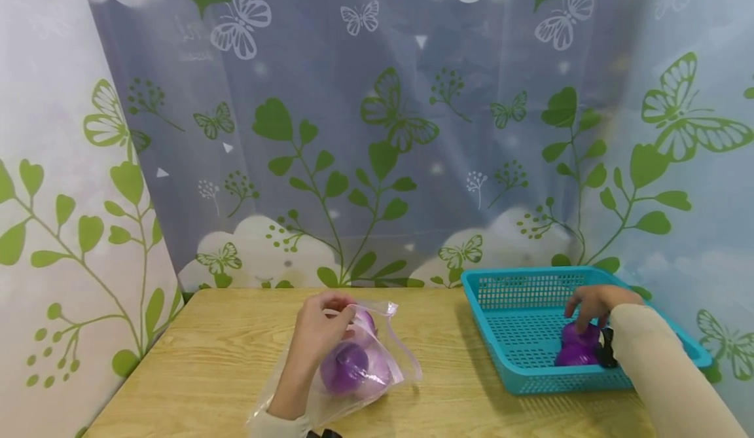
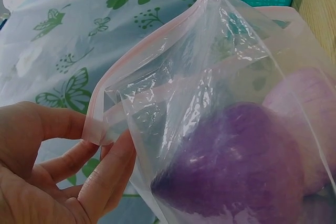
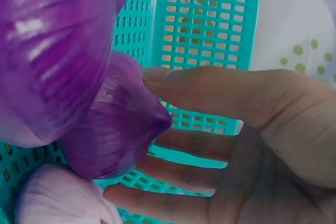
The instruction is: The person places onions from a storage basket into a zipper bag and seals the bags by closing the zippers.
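Note:
My left hand [image 1: 321, 323] pinches the top edge of a clear zip bag [image 2: 173, 93] between thumb and fingers. Inside the bag, on the table, lie a dark purple onion [image 2: 241, 161], a paler onion [image 2: 307, 124] and another purple one behind. At the right, my right hand [image 1: 597, 304] reaches down into a turquoise basket [image 1: 512, 380]. Its thumb lies at the near edge of a purple onion [image 3: 118, 119], and its nearly straight fingers extend behind the onion's pointed tip. A larger-looking purple onion [image 3: 52, 51] and a pale pink onion [image 3: 65, 198] sit beside it.
A wooden table [image 1: 224, 346] bears the bag left of centre and the basket at the right. Behind it hangs a patterned curtain [image 1: 330, 163] with green leaves and butterflies, which also runs along both sides.

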`<state>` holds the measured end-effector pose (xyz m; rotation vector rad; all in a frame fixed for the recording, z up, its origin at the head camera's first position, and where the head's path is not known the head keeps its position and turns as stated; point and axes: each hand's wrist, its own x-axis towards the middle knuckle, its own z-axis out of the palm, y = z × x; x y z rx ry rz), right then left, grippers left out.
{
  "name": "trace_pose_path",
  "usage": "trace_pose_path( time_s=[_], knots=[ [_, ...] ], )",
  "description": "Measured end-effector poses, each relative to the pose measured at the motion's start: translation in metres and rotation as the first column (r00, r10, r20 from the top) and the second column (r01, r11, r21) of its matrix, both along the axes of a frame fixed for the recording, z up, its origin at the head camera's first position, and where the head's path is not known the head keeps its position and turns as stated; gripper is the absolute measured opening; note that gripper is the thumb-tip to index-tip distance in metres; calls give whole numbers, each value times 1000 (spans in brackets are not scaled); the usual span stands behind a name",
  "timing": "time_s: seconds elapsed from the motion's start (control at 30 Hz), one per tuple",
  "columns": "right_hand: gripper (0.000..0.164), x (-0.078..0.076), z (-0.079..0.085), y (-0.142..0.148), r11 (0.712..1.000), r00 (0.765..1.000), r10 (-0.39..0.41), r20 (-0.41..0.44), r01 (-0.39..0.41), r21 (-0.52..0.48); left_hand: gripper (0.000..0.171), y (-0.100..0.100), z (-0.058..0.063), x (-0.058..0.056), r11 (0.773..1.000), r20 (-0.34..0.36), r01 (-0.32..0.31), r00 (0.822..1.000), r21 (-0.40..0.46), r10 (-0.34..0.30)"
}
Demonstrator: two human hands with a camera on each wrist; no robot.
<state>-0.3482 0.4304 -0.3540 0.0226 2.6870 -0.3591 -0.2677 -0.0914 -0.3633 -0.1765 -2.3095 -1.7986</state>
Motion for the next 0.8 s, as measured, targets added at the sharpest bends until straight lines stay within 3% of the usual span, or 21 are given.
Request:
trace_pose_path(
  time_s=[0.47, 0.63, 0.8],
  knots=[
    [50, -6, -12, 17, 1000, 999, -16, 35, 16, -14, 16, 0, 0, -1, 1000, 2, -7, 1000, -1, 7],
    [56, -11, -15, 15, 999, 999, 12, 31, -13, 34, 16, -1, 0, -1, 1000, 10, -6, 1000, 3, 6],
    [58, -17, -17, 6, 1000, 1000, 8, 18, -8, 9, 15, 0, -1, -1, 1000, 17, -5, 1000, 1, 5]
  ],
)
